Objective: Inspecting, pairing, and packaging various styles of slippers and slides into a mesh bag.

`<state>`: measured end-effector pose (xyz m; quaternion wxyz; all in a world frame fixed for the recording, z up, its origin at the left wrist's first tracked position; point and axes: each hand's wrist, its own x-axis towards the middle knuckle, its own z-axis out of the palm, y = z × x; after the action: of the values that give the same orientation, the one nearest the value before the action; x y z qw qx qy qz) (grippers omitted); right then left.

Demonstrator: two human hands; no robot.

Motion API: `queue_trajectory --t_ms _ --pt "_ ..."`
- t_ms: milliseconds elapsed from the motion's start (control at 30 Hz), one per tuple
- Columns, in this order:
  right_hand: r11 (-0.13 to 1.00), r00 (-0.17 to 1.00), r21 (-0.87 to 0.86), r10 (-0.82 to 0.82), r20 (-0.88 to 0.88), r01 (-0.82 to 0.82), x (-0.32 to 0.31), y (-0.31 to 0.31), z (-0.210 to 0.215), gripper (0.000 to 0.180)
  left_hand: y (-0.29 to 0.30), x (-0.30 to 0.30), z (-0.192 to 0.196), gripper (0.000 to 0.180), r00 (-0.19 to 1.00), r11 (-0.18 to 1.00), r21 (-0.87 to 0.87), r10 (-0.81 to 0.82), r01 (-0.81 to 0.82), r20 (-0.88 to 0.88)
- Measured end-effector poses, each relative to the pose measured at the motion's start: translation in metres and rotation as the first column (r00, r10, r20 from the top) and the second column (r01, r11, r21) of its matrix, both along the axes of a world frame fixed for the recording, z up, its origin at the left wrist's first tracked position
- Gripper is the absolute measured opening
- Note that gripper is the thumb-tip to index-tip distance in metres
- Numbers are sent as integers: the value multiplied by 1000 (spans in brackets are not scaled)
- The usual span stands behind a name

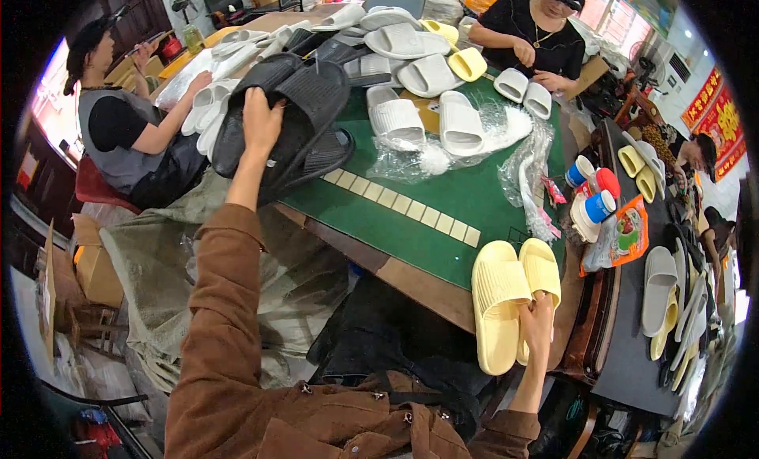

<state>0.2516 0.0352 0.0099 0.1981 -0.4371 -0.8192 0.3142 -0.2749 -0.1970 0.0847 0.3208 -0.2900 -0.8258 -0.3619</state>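
Note:
My left hand (262,125) is closed on a pair of large black slippers (315,95), lifted at the left end of the green table. Another black slipper (326,152) lies just under them. At the table's near right corner, my right hand (538,320) grips a pair of pale yellow slippers (497,332), toes pointing away from me. Between my hands a row of cream tiles (403,207) runs along the green surface (368,241). Beyond it sit two white slippers (461,125) on crumpled clear plastic wrap (379,160).
A heap of white, grey, black and yellow slippers (403,41) covers the far side. Paper cups (580,171) and an orange snack bag (621,236) stand at the right edge. One person (126,135) sits at left, another (545,32) opposite. More slippers lie on a dark table (632,317).

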Motion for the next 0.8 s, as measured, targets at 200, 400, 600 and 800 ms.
queue_trajectory --t_ms 200,400,600,800 --pt "994 999 101 -51 -1 50 -6 -5 -4 13 -5 -30 -46 39 925 889 -256 362 -379 -112" --pt "991 999 131 -27 32 22 -11 -5 -4 19 -3 -9 -27 46 933 913 -322 317 -251 170" --pt "991 997 133 11 -71 -1 -53 -14 -10 19 7 47 -19 56 950 951 -133 252 -278 -185" --pt "990 982 -140 1 -188 -28 -86 -24 -13 26 67 147 -15 39 929 940 -13 -338 340 -150"
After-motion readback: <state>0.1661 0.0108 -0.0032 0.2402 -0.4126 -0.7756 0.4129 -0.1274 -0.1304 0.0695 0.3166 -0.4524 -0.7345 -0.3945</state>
